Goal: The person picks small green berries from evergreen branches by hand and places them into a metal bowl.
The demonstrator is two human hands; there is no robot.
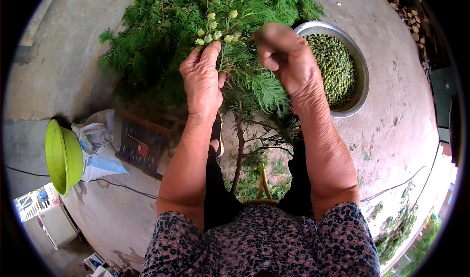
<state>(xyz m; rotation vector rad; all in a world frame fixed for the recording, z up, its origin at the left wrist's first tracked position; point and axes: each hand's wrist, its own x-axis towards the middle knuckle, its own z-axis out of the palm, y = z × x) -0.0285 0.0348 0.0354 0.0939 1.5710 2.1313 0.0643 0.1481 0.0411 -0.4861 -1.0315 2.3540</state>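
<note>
My left hand [202, 82] grips a conifer sprig, likely arborvitae, with thumb and finger just below a cluster of pale green cones [216, 36]. The sprig belongs to a cut branch [239, 141] whose brown stem runs down between my legs. To the right of the cones, my right hand [288, 58] is raised with curled fingers. Motion blurs its fingertips, so whether they hold anything is unclear. A metal basin [363, 93] beside the right hand contains many small green cones [332, 71]. Beyond both hands lies a heap of leafy green branches [158, 31].
At left, a lime-green plastic basin [75, 156] stands tilted against white sacks [104, 165]. A low wooden-framed object with a dark top [136, 145] sits near my left foot. Stacked firewood [413, 23] is at far right. A black cable [121, 190] crosses the concrete floor.
</note>
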